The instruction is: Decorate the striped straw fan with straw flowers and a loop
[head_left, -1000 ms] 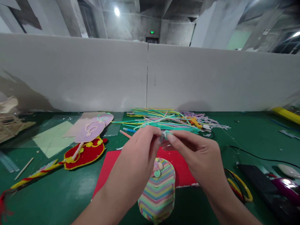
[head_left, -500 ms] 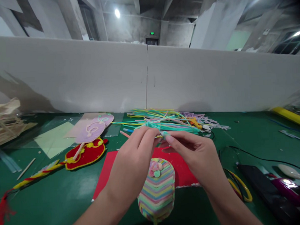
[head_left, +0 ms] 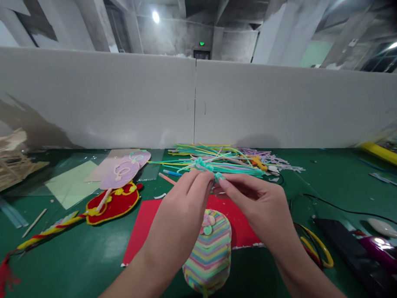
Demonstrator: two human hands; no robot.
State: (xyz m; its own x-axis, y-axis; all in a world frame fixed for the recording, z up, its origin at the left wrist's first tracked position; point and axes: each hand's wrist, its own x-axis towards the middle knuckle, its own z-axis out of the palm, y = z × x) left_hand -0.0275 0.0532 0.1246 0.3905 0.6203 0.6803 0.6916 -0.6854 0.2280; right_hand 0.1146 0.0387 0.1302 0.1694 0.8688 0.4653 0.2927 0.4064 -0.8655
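both hands raised in front of the body, above the green table (head_left: 92, 270), forearms slanting in from the lower corners and converging near the middle of the view. left hand (head_left: 185, 204): back of the hand toward the camera, fingers bent over and bunched, tips pointing inward. right hand (head_left: 259, 198): thumb stretched toward the left fingertips, index finger curved above it, other fingers tucked behind.

grip: right thumb and index pinch a small fuzzy turquoise piece (head_left: 218, 176); left fingertips close on it from the other side, exact contact partly hidden by the knuckles. the piece sits between the two sets of fingertips, off the table. fuzzy turquoise loops show just above the left fingers; cannot tell whether they join the held piece.

below the hands: a striped pastel oval fan (head_left: 207, 261) with button-like rounds at its top, partly covered by the left hand, overlapping a red sheet (head_left: 245, 227). beyond the hands: a heap of chenille stems (head_left: 225, 159). to the left: a red fan (head_left: 124, 207) edged in yellow.
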